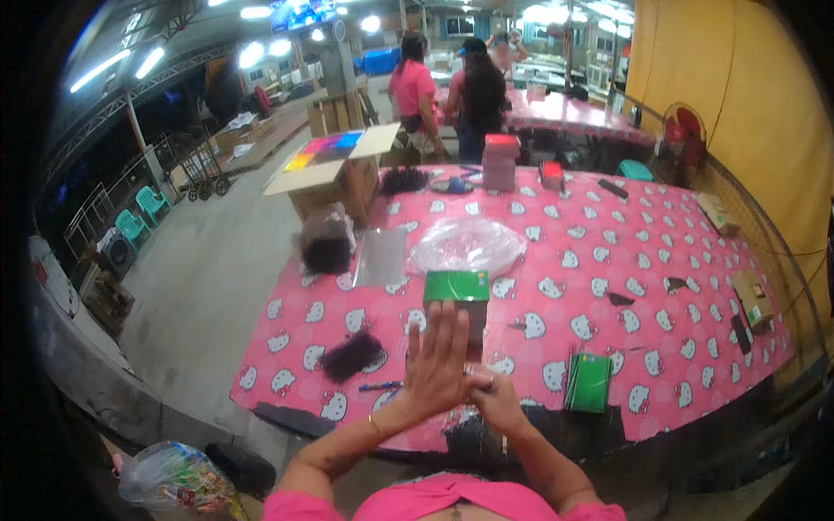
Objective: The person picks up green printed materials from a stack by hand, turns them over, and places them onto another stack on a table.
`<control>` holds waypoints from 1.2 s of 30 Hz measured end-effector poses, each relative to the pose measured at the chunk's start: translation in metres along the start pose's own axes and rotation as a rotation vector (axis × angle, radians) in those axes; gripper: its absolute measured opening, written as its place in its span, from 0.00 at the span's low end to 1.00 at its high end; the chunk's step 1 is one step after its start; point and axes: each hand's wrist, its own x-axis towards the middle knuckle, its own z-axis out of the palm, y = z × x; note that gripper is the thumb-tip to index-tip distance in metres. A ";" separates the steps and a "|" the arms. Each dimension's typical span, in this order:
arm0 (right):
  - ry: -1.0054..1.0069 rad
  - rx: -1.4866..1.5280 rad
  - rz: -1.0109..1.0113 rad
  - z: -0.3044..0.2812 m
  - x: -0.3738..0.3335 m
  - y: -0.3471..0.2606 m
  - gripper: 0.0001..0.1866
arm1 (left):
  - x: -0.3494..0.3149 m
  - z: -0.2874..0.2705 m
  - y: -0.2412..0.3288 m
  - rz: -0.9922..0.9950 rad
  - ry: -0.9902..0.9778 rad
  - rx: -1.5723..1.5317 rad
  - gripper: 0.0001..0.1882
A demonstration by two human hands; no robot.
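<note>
A stack with a shiny green top [457, 285] and dark sides stands on the pink cloth-covered table before me. My left hand [437, 363] is held flat with its fingers stretched upward, in front of the stack's near side; whether the palm touches it cannot be seen. Just right of it, my right hand [492, 398] has curled fingers near the stack's lower part; what they grip is hidden. Left of my hands lie a blue pen [380, 385] and a dark bristly bundle [352, 356]. Several thin green packs [590, 383] rest at the right near edge.
Behind the stack lies a clear plastic bag [469, 247]. A cardboard box [334, 193] with colored sheets on top stands at the far left. A tall reddish stack [499, 165] is at the back. Two people in pink tops [415, 91] stand beyond the table.
</note>
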 end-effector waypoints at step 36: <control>0.091 -0.357 -0.276 0.020 -0.007 0.011 0.55 | -0.054 0.005 0.030 -0.354 -0.001 -0.907 0.38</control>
